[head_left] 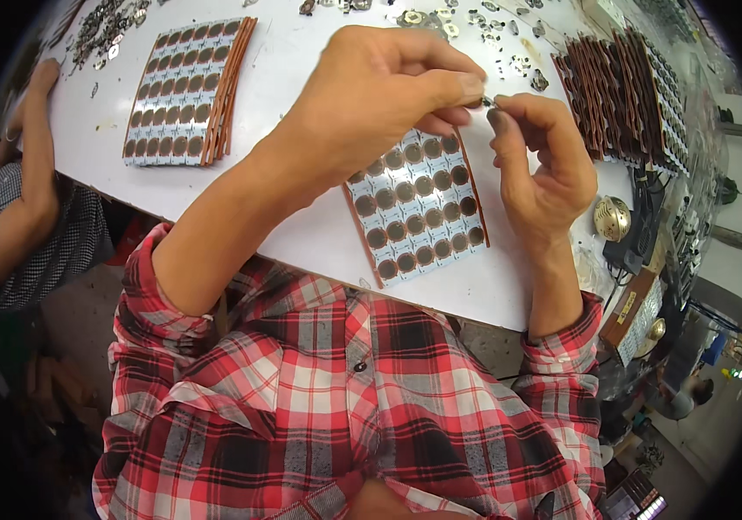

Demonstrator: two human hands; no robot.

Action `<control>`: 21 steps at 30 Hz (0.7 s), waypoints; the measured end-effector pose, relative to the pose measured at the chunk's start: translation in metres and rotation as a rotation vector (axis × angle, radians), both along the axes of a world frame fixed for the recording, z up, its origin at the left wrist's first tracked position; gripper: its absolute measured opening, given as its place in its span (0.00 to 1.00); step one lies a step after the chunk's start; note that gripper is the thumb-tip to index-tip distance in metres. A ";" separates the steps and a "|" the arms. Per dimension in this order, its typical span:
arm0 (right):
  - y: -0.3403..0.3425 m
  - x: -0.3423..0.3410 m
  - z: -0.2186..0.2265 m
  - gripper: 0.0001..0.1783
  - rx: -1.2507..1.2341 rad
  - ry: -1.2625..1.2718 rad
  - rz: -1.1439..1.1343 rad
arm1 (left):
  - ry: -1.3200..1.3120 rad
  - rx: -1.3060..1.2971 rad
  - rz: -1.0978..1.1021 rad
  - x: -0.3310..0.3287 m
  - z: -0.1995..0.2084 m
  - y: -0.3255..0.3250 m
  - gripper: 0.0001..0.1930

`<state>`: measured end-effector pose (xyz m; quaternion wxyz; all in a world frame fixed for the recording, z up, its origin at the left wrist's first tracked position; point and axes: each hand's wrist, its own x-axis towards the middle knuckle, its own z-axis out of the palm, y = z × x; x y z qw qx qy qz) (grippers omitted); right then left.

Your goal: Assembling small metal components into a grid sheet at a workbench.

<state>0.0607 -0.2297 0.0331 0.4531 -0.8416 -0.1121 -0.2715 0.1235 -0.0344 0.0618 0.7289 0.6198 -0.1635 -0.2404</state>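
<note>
Thumb and finger of my left hand (375,95) are pinched together above the far edge of a panel. They meet the fingertips of my right hand (548,165), also in a pinch. Between the two sets of fingertips is a small dark metal part (487,102); its exact kind is too small to make out. Under my hands a pale blue panel (417,201) with rows of round dark discs lies flat on the white table (301,251). My left hand hides its far left part.
A stack of similar panels (184,91) stands at the left. More panels (618,100) are packed on edge at the far right. Loose small metal parts (509,39) lie along the back. A round metal bell-like object (612,218) sits right. At far left is another person's arm (37,147).
</note>
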 end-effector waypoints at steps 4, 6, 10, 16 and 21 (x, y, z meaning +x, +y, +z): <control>-0.004 0.001 0.003 0.11 0.004 -0.079 -0.031 | 0.087 -0.069 -0.134 0.013 -0.003 -0.010 0.11; -0.009 0.007 0.001 0.11 -0.044 -0.142 -0.009 | 0.098 -0.107 -0.141 0.017 -0.015 -0.014 0.11; -0.013 0.004 0.001 0.11 -0.069 -0.086 0.016 | 0.006 -0.104 -0.090 0.016 -0.021 -0.022 0.10; -0.018 0.003 0.002 0.14 0.755 0.494 0.171 | -0.525 0.042 0.041 0.005 -0.033 -0.027 0.10; -0.013 0.000 0.006 0.13 0.616 0.459 0.111 | -0.517 0.058 0.068 0.000 -0.035 -0.028 0.11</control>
